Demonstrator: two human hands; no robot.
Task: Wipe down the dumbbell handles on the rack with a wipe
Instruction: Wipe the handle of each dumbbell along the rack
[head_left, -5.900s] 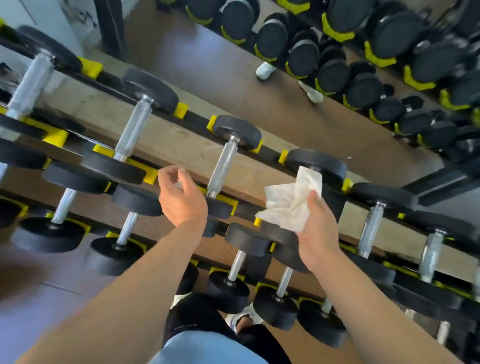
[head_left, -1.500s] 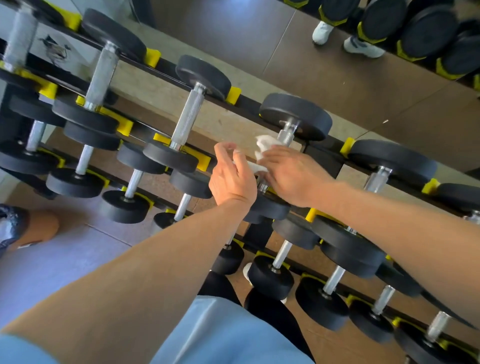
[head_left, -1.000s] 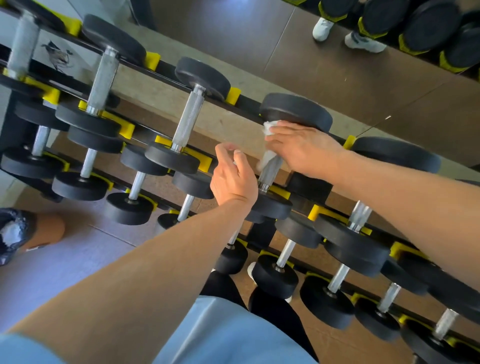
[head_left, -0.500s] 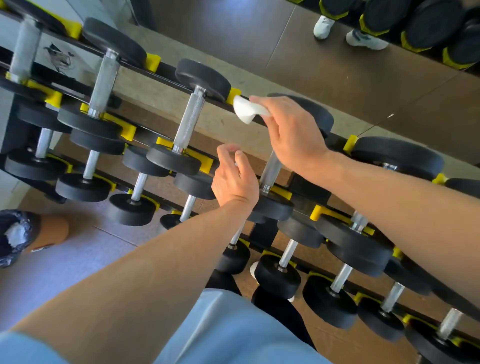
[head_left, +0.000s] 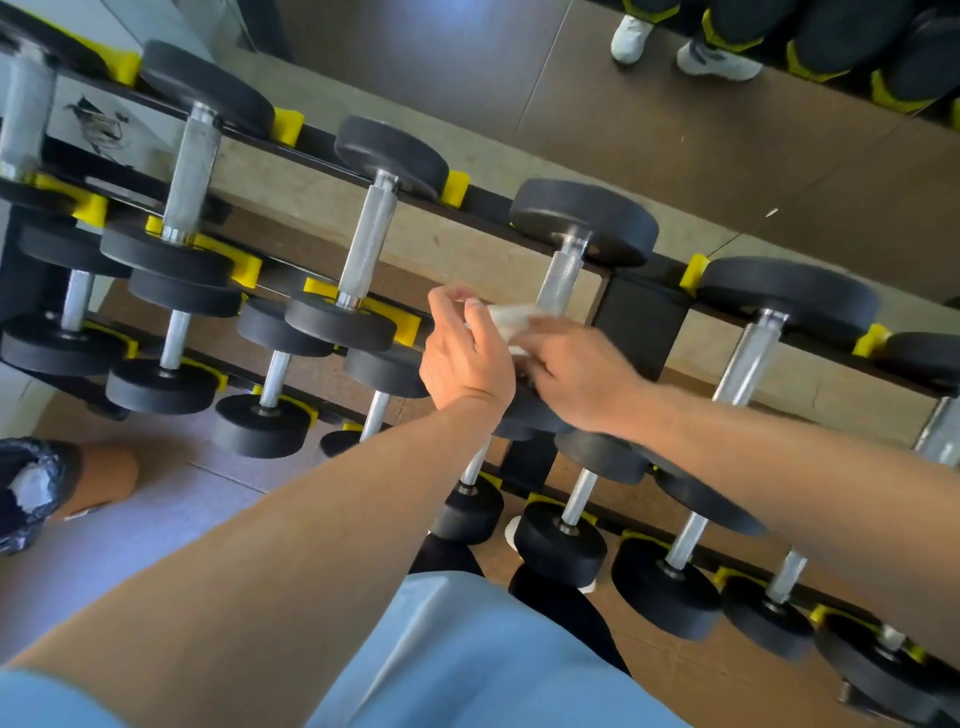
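Black dumbbells with knurled steel handles lie in rows on a black rack (head_left: 644, 322) with yellow cradles. The white wipe (head_left: 511, 318) is stretched between my two hands, just below the bare handle (head_left: 563, 273) of a top-row dumbbell. My right hand (head_left: 576, 366) grips the wipe's right end at the lower end of that handle. My left hand (head_left: 465, 353) is close beside it, fingers curled, with the fingertips pinching the wipe's left end. The handle's lower end and its near weight are hidden behind my hands.
More dumbbells fill the top row, such as the one to the left (head_left: 371, 234) and the one to the right (head_left: 748, 348), plus the lower rows. A brown bin with a dark bag (head_left: 67, 480) stands on the floor at left. A mirror behind shows white shoes (head_left: 631, 36).
My right hand slid the wipe up the handle, lifted it off near the top weight, and has come back down with it to my left hand. The left hand stayed put.
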